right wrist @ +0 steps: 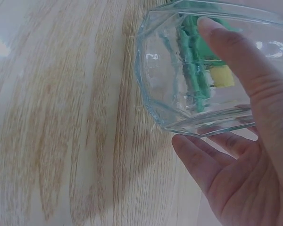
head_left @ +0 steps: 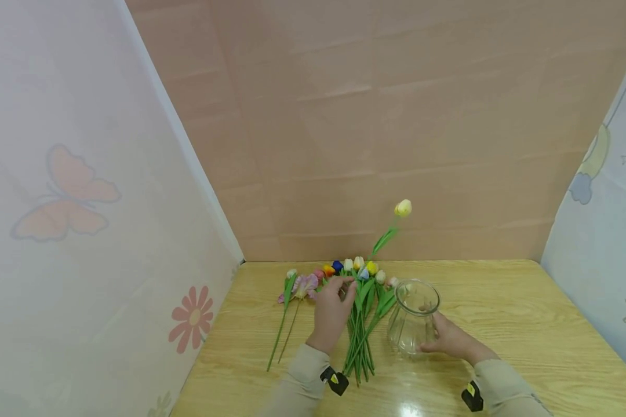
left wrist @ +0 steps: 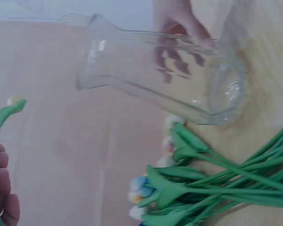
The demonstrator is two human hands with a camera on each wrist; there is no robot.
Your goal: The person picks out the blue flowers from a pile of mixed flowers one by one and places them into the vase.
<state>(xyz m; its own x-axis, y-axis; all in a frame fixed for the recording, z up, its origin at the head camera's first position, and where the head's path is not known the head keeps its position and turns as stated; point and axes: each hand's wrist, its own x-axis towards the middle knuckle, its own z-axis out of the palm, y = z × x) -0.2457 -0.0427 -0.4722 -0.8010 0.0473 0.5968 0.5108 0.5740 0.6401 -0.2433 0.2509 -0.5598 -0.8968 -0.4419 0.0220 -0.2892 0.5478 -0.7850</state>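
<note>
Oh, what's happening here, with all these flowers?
A person is handling flowers and a glass vase at a wooden table. Their left hand holds one pale yellow tulip by its stem, its bloom raised above the others; it isn't in the vase. Their right hand grips the vase low on its side. Between the hands lies a bunch of mixed-colour tulips, and further left lie a ruffled purple flower and a whitish tulip.

My head feed shows soft, even light with a white glare spot low on the worktop [head_left: 492, 307], while my wrist feeds look hazier and softer, with glints on the vase [left wrist: 144, 70] and a faint shadow.
</note>
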